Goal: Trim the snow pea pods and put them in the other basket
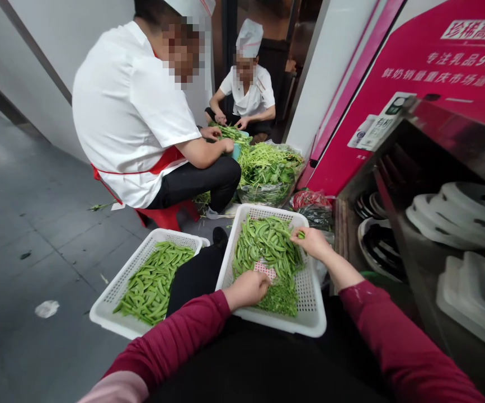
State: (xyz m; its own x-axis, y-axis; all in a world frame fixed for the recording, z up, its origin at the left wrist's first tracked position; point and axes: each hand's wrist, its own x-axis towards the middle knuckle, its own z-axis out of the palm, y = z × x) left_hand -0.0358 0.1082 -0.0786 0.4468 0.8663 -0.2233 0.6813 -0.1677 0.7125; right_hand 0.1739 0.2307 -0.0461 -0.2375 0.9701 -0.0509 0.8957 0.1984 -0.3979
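A white perforated basket [318, 313] rests on my lap. Green pea pods [267, 240] fill its far part, and small green trimmings [282, 296] lie in a heap nearest me. Over the basket's near left side, my left hand [248, 289] is closed with its fingertips pinched together; what they hold, if anything, is too small to make out. At the far right rim, my right hand [312, 243] pinches a green pea pod [301, 235]. A second white basket [112, 313], to the left of my leg, holds more pea pods [156, 282].
Ahead, a person in white [112, 106] sits on a red stool [169, 215], and another person [250, 95] works farther back. Leafy greens [269, 165] fill a plastic bag between them and me. A metal shelf with white dishes [460, 215] stands close on my right.
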